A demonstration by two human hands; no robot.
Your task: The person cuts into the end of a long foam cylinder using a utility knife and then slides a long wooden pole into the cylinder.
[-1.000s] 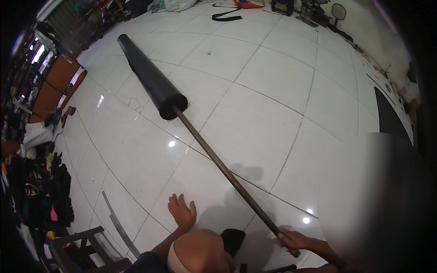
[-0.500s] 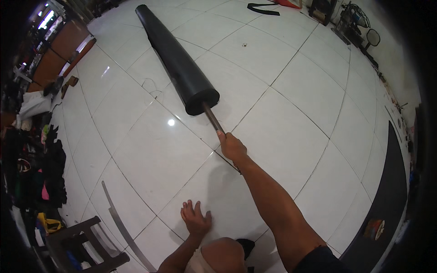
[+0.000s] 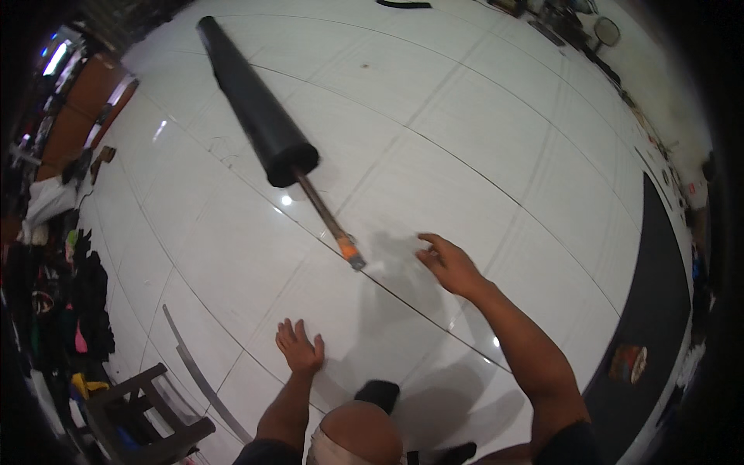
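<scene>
A big roll of black sheet material (image 3: 263,116) lies aslant on the white tiled floor, its near end left of the middle. Out of that end sticks a thin brown metal rod (image 3: 318,199), with an orange band and a grey tip at its end. To the right of the tip hovers my right hand (image 3: 453,267), empty, fingers apart and slightly curled. My left hand (image 3: 301,346) rests with spread fingers on or just above the tiles, holding nothing, nearer to me than the rod's tip. My bare knee shows at the lower edge.
A dark stool (image 3: 147,415) stands at the lower left, beside a thin grey strip (image 3: 194,372). A long black sheet (image 3: 632,341) runs along the right, with a round can-like object (image 3: 628,363) on it. Clutter lines the left side; a fan stands far right.
My right hand has let go of the rod and drawn away to the right, baring the orange-banded end. My view has shifted, so the roll appears further left.
</scene>
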